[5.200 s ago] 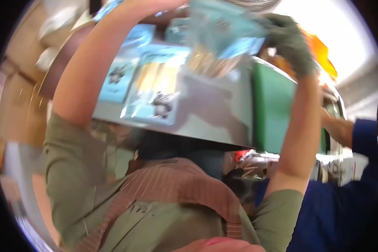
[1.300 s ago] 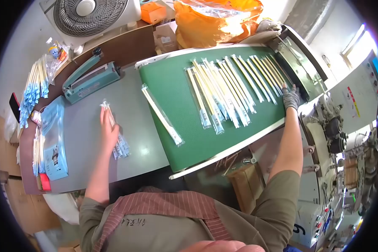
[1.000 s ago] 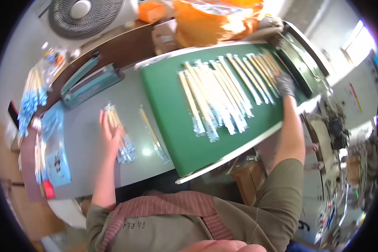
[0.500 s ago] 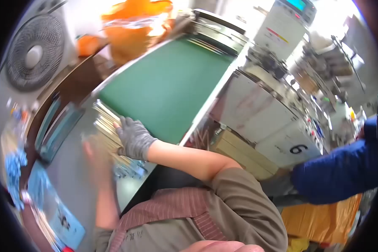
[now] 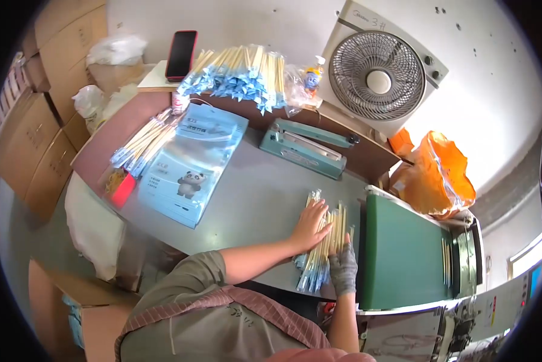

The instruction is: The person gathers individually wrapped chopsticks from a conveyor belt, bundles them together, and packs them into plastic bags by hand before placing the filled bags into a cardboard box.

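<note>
Several wrapped chopsticks lie in a loose pile on the grey tabletop, in clear sleeves with blue lower ends. My left hand, bare, rests over the upper left of the pile with its fingers stretched across the sticks. At the pile's right side is my right hand in a grey fingerless glove. Its visible fingers point up along the sticks, touching them, while part of the hand is hidden. Just right of it begins the green conveyor belt, with a few chopsticks at its far end.
Blue panda-print bags lie on the left, beside more wrapped chopsticks. A teal bag sealer stands at the back. On the ledge are a large chopstick heap, a phone and a fan. Cardboard boxes stand left.
The view has swung left, bringing the bags and ledge into sight. My left hand, blurred beside the sticks before, now lies on them. My right hand has shifted from their top to their right side.
</note>
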Demonstrator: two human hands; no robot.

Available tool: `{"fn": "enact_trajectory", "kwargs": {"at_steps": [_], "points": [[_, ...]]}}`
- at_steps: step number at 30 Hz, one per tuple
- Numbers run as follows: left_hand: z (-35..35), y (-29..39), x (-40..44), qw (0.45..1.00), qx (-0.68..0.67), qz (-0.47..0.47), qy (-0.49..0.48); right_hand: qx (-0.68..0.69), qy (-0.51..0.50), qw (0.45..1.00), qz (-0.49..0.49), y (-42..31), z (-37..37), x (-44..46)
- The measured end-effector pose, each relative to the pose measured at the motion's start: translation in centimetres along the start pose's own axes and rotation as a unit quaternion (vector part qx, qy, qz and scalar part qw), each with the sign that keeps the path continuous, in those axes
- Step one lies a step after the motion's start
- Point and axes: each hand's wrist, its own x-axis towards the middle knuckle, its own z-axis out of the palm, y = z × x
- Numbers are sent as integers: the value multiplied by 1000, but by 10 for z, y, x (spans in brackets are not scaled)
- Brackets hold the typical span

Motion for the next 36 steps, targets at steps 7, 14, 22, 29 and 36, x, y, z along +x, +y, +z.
{"fn": "enact_trajectory", "kwargs": {"at_steps": [7, 14, 22, 29, 36], "points": [[-36, 26, 27, 997, -58, 29, 39, 81, 133, 988, -17, 37, 11, -62], [-50, 28, -15, 997, 44, -30, -58, 48, 100, 993, 45, 55, -1, -62], [-130, 36, 60, 980, -86, -179, -5, 242, 120, 963, 24, 37, 8, -52], [-179, 47, 125, 961, -184, -124, 164, 228, 216, 949, -10, 38, 9, -73], [-206, 48, 109, 980, 73, 27, 183, 247, 220, 944, -17, 31, 14, -71]]}}
